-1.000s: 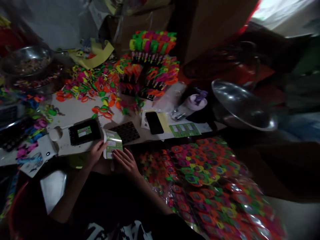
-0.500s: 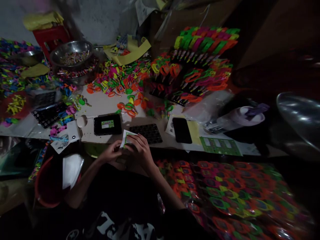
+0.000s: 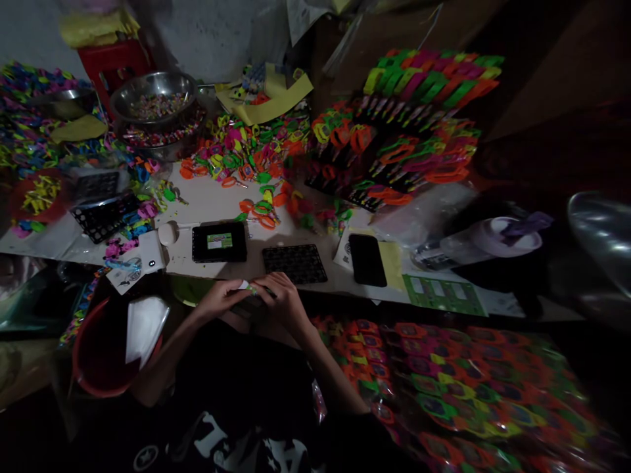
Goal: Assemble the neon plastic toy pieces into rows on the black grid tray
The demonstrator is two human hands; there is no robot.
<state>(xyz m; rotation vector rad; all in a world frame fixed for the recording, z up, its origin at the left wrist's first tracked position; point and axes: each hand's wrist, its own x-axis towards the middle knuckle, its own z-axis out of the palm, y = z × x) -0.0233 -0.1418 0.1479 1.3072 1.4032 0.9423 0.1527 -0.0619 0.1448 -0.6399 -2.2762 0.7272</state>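
Pinching a folded card (image 3: 246, 286) between them, left hand (image 3: 215, 300) and right hand (image 3: 282, 301) stay closed on its ends.

Low in the middle of the frame, the left hand (image 3: 217, 300) and right hand (image 3: 284, 303) pinch a small green-and-white paper card (image 3: 245, 286) together. Just above sits a black square tray (image 3: 219, 242).

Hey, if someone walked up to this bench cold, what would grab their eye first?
Likely the neon scissors heaped across the middle of the table, with more racked in a stack to the right. Next, the glossy sheet of orange and green packs in the lower right. At the near edge, the left hand and right hand pinch a small green card between them, just below a black tray.
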